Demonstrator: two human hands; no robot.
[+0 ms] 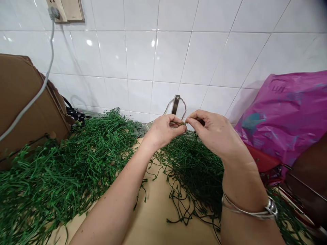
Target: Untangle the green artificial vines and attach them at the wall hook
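Note:
My left hand (167,131) is closed in a pinch, with a thin brownish-green strand (181,123) running between thumb and fingers. Just to its right, my right hand (211,131) pinches near the same strand, thumb and forefinger pressed together; the fingertips almost meet those of the left. Behind them a dark metal strip (175,103) with a screw stands upright near the wall, and a brown cord (184,107) loops from its top down behind my hands. Under my hands lies a heap of thin green artificial stems (196,166) with small knobbed ends.
Another large heap of green stems (84,163) spreads on the tan tabletop (158,204) at left. A cardboard box (22,102) and grey power cord (52,47) stand at far left. On the right are a purple plastic bag (288,115) and a red item (264,160). White tiles (173,58) rise behind.

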